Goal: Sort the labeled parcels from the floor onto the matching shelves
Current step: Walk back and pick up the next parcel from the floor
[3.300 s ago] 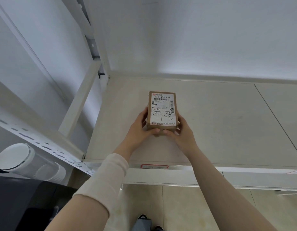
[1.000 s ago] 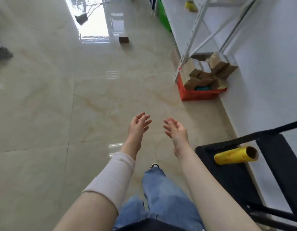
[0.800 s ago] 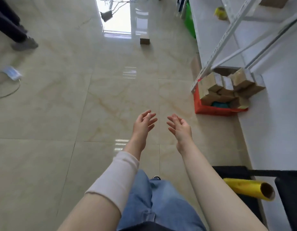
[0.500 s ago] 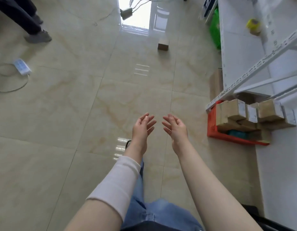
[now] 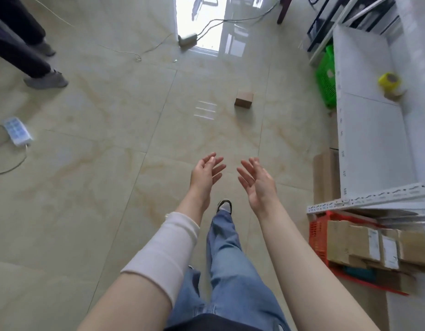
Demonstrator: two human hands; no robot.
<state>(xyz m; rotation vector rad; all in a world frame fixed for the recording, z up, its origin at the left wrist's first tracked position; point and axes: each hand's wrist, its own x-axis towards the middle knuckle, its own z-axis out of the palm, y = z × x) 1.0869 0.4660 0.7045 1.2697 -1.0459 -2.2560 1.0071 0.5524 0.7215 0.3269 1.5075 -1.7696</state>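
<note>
A small brown cardboard parcel point(image 5: 244, 99) lies alone on the glossy tiled floor, well ahead of my hands. My left hand point(image 5: 205, 174) and my right hand point(image 5: 259, 183) are held out side by side over the floor, palms facing each other, fingers spread, holding nothing. A red crate point(image 5: 317, 237) at the right holds several labeled cardboard parcels point(image 5: 364, 243) under the white shelf rack point(image 5: 371, 144). A yellow tape roll point(image 5: 389, 81) sits on the shelf.
A green basket point(image 5: 326, 75) stands beside the rack's far end. A flat carton point(image 5: 324, 176) leans against the rack. A white power strip point(image 5: 16, 131) and cables lie at the left. Another person's legs point(image 5: 20, 46) stand at the upper left.
The labeled parcel was left on the shelf and both hands came away empty. My view has swung onto the floor and moved forward; the lone parcel and the crate are nearer.
</note>
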